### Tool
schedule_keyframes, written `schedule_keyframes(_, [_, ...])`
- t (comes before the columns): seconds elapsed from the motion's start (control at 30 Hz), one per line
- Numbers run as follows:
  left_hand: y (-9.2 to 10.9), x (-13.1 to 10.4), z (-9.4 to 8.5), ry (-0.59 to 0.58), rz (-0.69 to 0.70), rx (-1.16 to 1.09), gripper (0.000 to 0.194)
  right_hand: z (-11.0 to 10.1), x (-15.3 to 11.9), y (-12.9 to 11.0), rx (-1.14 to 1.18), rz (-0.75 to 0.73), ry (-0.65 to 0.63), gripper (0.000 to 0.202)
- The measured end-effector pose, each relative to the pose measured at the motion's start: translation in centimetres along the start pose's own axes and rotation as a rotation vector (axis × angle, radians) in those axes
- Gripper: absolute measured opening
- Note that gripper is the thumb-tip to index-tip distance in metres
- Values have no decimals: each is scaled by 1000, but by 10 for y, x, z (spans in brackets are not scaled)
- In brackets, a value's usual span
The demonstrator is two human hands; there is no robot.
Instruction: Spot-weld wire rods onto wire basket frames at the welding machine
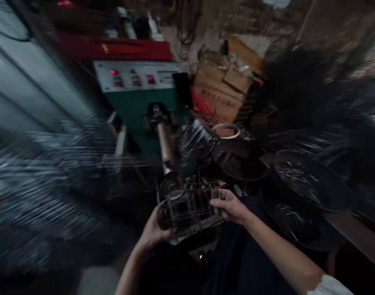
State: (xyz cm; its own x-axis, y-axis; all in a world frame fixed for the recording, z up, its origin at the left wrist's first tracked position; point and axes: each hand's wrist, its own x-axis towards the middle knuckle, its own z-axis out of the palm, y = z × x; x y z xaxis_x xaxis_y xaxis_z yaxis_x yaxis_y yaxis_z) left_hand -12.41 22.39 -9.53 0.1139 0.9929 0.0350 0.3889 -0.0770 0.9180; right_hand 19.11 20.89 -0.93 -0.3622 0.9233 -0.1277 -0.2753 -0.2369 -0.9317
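A small wire rack (192,211), dark and blurred, is held level in front of me at the lower middle. My left hand (157,227) is curled round its left end, with thumb and fingers on opposite sides. At the right end, my right hand (229,207) is closed, its thumb and fingers pinching the wires. Just beyond the rack, the metal arm (166,149) of a green machine (130,108) slants down toward its left corner. Motion blur and dim light hide whether the arm's tip touches the wires.
Wire pieces are heaped blurrily on the left (61,176). To the right stand a dark basin (241,159) and a round pan (298,180) holding thin metal pieces. A cardboard box (220,90) is behind. The machine has a white control panel (136,76) with a red light.
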Motion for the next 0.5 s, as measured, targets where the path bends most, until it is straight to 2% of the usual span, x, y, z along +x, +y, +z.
schedule_keyframes(0.1, [27,4,5,2,43,313,99,18,-1,-13,-21,-21,-211,48])
schedule_keyframes(0.17, [41,8,5,19,22,466,103,29,0,-23,-207,-94,-324,43])
schedule_keyframes(0.3, [57,4,-1,52,-2,642,109,45,2,-33,-681,-330,-320,18])
schedule_keyframes(0.5, [66,-12,-13,33,86,704,112,58,-2,-27,-897,-466,-367,12])
